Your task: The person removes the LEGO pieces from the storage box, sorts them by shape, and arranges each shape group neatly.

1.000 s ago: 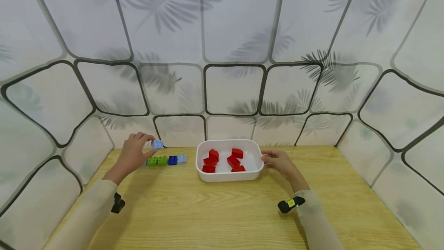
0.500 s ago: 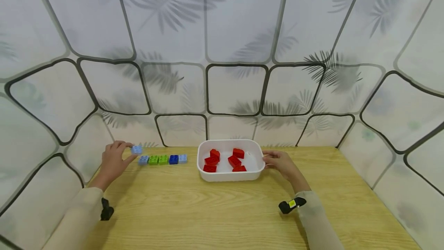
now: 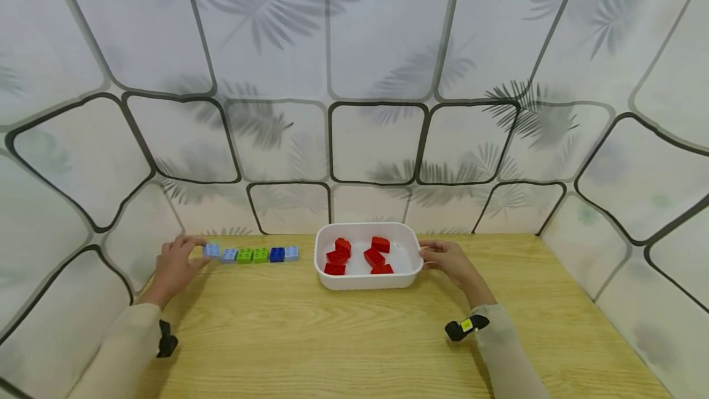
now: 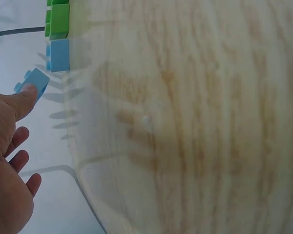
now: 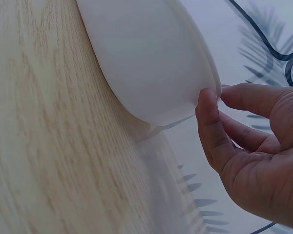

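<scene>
My left hand [image 3: 174, 266] pinches a light blue toy building brick [image 3: 211, 251] at the left end of a row. In the left wrist view that brick [image 4: 34, 83] is tilted between thumb and fingers, a small gap from the row's light blue end brick [image 4: 59, 55]. The row runs on with two green bricks [image 3: 252, 255], a dark blue brick [image 3: 277, 255] and another light blue brick [image 3: 291, 253]. My right hand [image 3: 450, 263] grips the right end of a white plastic container [image 3: 365, 282], thumb and fingertip at its rim in the right wrist view.
Several red bricks [image 3: 373, 257] lie loose inside the container. The wooden table [image 3: 332, 343] ends at a patterned back wall [image 3: 365, 140], with the row close to it. Patterned side walls also stand left and right.
My left hand has carried the light blue brick leftward from above the row, then lowered it to the row's left end. My right hand stays at the container.
</scene>
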`<control>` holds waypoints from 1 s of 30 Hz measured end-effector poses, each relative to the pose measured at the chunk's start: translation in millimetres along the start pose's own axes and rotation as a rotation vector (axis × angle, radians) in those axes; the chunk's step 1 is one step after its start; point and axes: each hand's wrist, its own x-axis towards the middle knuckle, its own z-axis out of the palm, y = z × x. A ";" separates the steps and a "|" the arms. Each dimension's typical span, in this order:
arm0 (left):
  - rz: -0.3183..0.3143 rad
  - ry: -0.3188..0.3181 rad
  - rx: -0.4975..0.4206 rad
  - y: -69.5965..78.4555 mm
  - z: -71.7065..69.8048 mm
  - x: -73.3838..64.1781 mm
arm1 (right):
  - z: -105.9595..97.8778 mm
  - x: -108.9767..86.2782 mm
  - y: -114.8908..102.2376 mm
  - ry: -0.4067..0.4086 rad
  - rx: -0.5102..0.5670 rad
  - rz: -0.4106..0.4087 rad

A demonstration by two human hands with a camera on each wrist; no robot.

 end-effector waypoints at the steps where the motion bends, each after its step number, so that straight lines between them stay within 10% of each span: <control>1: -0.003 -0.006 0.006 -0.5 0.6 0.0 | -0.1 -0.1 -0.1 0.002 0.001 0.000; 30: -0.086 -0.117 0.165 -7.1 10.2 -0.6 | 0.1 0.9 1.7 0.013 -0.009 -0.001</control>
